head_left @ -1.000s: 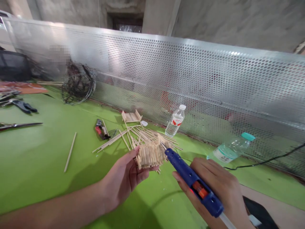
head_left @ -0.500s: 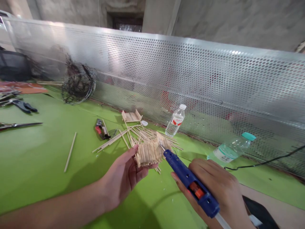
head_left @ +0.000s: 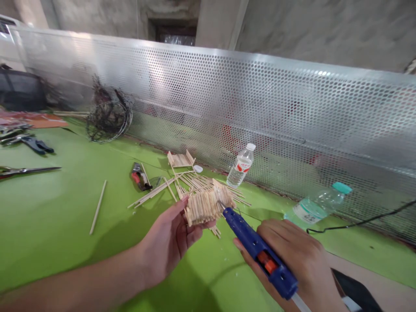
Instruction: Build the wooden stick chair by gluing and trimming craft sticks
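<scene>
My left hand [head_left: 173,236] grips a small model piece made of wooden sticks [head_left: 203,208], thumb on its near left edge and fingers beneath it. It is held above the table. My right hand [head_left: 292,255] is wrapped round a blue hot glue gun [head_left: 260,251], with a glue stick [head_left: 300,303] coming out of its back end. The gun's metal tip is at the stick piece, near the angle between its two panels; whether it touches cannot be made out. Behind the piece lies a loose pile of thin wooden sticks [head_left: 195,182].
Beyond the pile stand a second stick model [head_left: 181,160] and a water bottle [head_left: 241,165]. Red-handled pliers [head_left: 140,177] and a single stick [head_left: 98,207] lie left. A green-capped bottle [head_left: 320,206] and black cord [head_left: 360,224] are right. A perforated metal panel [head_left: 208,99] borders the table's back.
The glue gun's tip has moved slightly down along the stick piece. Both hands keep their hold, and the whole view has shifted a little.
</scene>
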The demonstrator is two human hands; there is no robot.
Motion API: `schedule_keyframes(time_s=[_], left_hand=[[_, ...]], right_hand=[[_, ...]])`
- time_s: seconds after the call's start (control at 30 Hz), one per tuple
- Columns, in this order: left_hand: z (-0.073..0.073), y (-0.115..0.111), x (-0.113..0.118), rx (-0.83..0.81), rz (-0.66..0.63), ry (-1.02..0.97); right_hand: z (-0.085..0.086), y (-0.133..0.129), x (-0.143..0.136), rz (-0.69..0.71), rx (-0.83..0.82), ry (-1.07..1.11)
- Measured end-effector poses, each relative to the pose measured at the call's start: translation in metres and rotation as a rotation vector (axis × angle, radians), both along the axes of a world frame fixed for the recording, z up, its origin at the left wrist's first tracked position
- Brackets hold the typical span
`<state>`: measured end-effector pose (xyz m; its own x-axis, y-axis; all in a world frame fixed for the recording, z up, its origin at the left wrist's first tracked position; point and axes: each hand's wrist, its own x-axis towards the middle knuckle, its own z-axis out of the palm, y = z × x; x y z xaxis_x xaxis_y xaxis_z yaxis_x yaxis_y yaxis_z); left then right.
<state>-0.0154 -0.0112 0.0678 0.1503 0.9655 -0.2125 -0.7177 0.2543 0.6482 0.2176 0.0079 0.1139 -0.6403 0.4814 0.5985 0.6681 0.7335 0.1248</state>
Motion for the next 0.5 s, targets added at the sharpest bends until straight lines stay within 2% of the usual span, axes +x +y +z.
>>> schedule_keyframes(time_s=[0.3,0.5], left_hand=[[0.0037,0.0001,-0.0027,-0.016,0.029,-0.017],[0.0014,0.0021,-0.0044,-0.037,0.052,-0.012]], right_hand=[[-0.0025,0.0012,0.0003,0.013,-0.013,-0.001],[0.0002,-0.0011,-0.0035,-0.056,-0.012,-0.030]])
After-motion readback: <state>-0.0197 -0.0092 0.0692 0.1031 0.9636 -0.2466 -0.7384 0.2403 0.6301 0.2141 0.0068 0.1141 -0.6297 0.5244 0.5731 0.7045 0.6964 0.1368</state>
